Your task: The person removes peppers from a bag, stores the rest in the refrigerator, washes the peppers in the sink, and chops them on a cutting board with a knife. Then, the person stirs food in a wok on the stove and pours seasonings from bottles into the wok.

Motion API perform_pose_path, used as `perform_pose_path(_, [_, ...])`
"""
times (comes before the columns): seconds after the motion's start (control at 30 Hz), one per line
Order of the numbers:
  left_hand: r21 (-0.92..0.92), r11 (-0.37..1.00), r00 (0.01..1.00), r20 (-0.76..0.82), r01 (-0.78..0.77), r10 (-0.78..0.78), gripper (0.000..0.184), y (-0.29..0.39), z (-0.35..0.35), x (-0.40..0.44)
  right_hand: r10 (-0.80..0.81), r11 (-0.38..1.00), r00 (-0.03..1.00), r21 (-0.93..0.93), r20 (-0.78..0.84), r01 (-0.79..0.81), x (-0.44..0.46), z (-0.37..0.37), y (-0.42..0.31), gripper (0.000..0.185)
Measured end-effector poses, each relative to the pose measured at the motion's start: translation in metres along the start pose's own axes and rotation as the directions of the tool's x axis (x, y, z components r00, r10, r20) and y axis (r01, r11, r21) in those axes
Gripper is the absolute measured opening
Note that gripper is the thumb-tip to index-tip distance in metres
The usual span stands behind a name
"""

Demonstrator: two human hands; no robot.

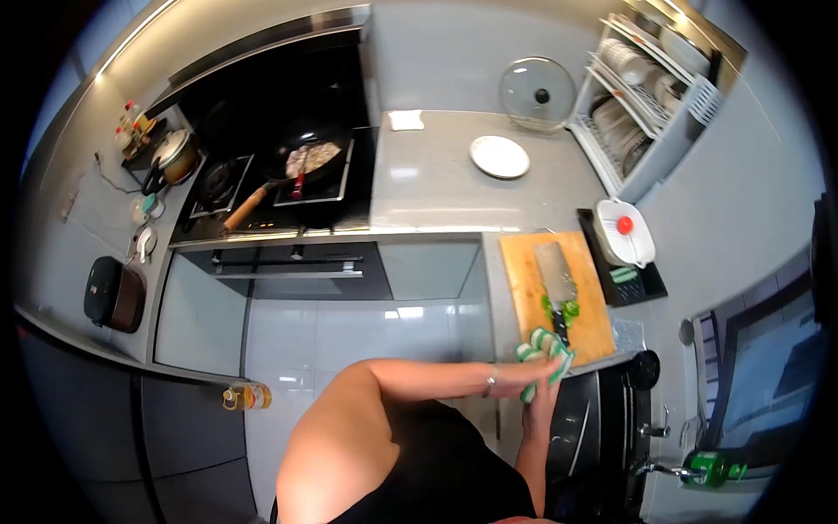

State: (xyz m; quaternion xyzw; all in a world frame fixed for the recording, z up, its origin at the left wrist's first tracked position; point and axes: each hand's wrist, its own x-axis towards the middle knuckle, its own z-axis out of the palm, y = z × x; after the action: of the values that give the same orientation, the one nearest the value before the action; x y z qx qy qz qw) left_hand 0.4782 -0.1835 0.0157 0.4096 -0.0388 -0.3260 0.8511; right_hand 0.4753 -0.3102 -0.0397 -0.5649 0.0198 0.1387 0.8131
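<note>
My left hand [522, 377] and my right hand [548, 374] are together over the near edge of the cutting board, both closed around a green-and-white striped cloth [539, 342]. The cloth bunches around the fingers, so exact finger positions are partly hidden. Just beyond them, a cleaver [552, 269] lies flat on the wooden cutting board [519, 262], its black handle pointing at my hands. Chopped green vegetable pieces [569, 310] sit beside the blade.
On the stove, a wok [301, 170] holds food and a red-handled utensil. A white plate [499, 157] and glass lid [539, 93] are at the back counter. Right stand a dish rack [630, 105], a white basket [627, 234] and the sink [572, 437]. An oil bottle [248, 396] is at left.
</note>
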Motion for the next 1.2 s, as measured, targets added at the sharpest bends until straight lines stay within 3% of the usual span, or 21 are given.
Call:
perform_pose_path(0.07, [-0.097, 0.995, 0.997, 0.079, -0.004, 0.012, 0.072, 0.025, -0.055, -0.044, -0.016, 0.994, 1.0, -0.112, 0.026, 0.019, 0.022, 0.046, 0.02, 0.036])
perform_pose_path(0.13, [-0.107, 0.992, 0.998, -0.004, -0.062, 0.062, 0.068, 0.04, -0.099, -0.095, 0.03, 0.979, 0.999, -0.204, 0.039, -0.022, 0.046, 0.09, 0.041, 0.031])
perform_pose_path(0.23, [-0.149, 0.986, 0.93, -0.366, -0.077, 0.017, 0.053, 0.042, -0.173, -0.181, 0.135, 0.963, 0.986, -0.245, 0.095, -0.108, 0.074, 0.167, 0.055, 0.028])
perform_pose_path(0.27, [-0.124, 0.989, 0.875, -0.484, -0.077, 0.007, 0.048, 0.042, -0.195, -0.214, 0.091, 0.941, 0.987, -0.335, 0.134, -0.041, 0.087, 0.189, 0.061, 0.028])
perform_pose_path(0.33, [-0.126, 0.986, 0.675, -0.738, -0.107, -0.021, 0.04, 0.026, -0.234, -0.272, 0.016, 0.863, 0.976, -0.496, 0.216, 0.096, 0.114, 0.223, 0.073, 0.027])
perform_pose_path(0.4, [-0.177, 0.947, 0.505, -0.863, -0.269, -0.018, 0.035, 0.01, -0.251, -0.328, -0.13, 0.793, 0.919, -0.518, 0.372, 0.322, 0.135, 0.271, 0.077, 0.028])
perform_pose_path(0.47, [-0.175, 0.914, 0.344, -0.938, -0.366, -0.042, 0.031, -0.008, -0.255, -0.367, -0.202, 0.566, 0.79, -0.589, 0.579, 0.577, 0.157, 0.315, 0.092, 0.033])
perform_pose_path(0.53, [-0.174, 0.877, 0.24, -0.968, -0.449, -0.069, 0.031, -0.032, -0.257, -0.393, -0.267, 0.234, 0.628, -0.582, 0.731, 0.778, 0.182, 0.355, 0.14, 0.045])
perform_pose_path(0.6, [-0.199, 0.821, 0.187, -0.976, -0.536, -0.114, 0.031, -0.048, -0.253, -0.404, -0.193, 0.099, 0.571, -0.563, 0.798, 0.821, 0.184, 0.407, 0.17, 0.06])
perform_pose_path(0.67, [-0.202, 0.768, 0.151, -0.979, -0.607, -0.139, 0.033, -0.061, -0.25, -0.407, 0.034, -0.036, 0.648, -0.647, 0.761, 0.762, 0.195, 0.436, 0.229, 0.066])
perform_pose_path(0.8, [-0.164, 0.688, 0.083, -0.985, -0.707, -0.149, 0.034, -0.066, -0.242, -0.406, -0.008, -0.092, 0.631, -0.629, 0.776, 0.772, 0.243, 0.449, 0.269, 0.064])
perform_pose_path(0.93, [-0.127, 0.616, 0.005, -0.981, -0.778, -0.196, 0.036, -0.066, -0.244, -0.395, -0.053, -0.086, 0.587, -0.589, 0.808, 0.803, 0.365, 0.461, 0.267, 0.061])
perform_pose_path(1.13, [-0.07, 0.589, -0.103, -0.961, -0.805, -0.256, 0.033, -0.024, -0.264, -0.369, 0.061, -0.245, 0.728, -0.697, 0.683, 0.674, 0.511, 0.471, 0.214, 0.062])
perform_pose_path(1.2, [-0.092, 0.641, -0.103, -0.96, -0.762, -0.259, 0.032, 0.001, -0.264, -0.363, 0.058, -0.203, 0.768, -0.746, 0.637, 0.634, 0.527, 0.456, 0.193, 0.061])
